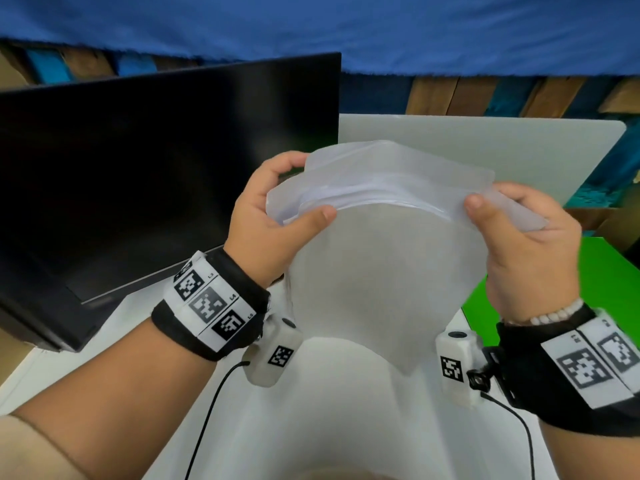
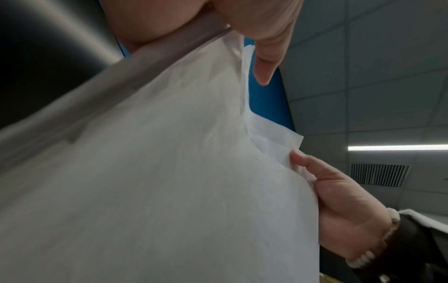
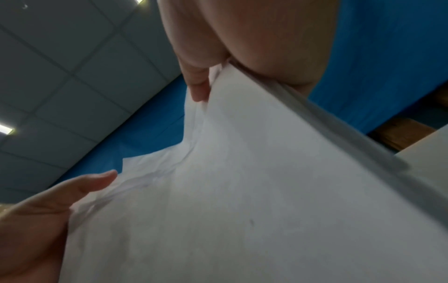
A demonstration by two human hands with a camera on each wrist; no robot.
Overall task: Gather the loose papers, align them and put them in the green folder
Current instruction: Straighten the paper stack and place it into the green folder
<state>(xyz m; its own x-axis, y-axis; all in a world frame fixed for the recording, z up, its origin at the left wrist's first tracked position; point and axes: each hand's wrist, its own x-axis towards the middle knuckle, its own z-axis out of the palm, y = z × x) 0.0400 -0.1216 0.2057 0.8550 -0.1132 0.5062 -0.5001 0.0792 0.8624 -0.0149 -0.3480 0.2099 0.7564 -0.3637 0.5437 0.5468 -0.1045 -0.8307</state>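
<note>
A stack of white papers stands upright above the white desk, its top edges uneven and fanned. My left hand grips the stack's upper left corner, thumb on the near face and fingers curled behind. My right hand grips the upper right corner the same way. The left wrist view shows the papers from below, with the right hand on their far edge. In the right wrist view the papers fill the frame and the left hand holds the other side. The green folder lies on the desk at the right, partly hidden behind my right hand.
A dark monitor stands at the left, close to my left hand. A white board stands behind the papers. The white desk runs below the stack. Blue cloth hangs at the back.
</note>
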